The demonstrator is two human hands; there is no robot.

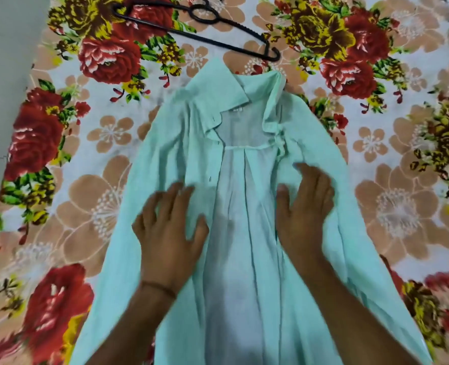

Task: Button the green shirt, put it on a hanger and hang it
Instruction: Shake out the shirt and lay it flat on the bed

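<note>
Risk was misbuttoning: left hand [165, 230], right hand [303, 206] lay splayed, gripping nothing, on green shirt's [240, 280] seemingly skewed fronts.

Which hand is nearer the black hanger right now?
Right. The right hand lies flat on the green shirt, fingertips below the near end of the hanger. The left hand lies flat lower on the shirt, farther away.
</note>
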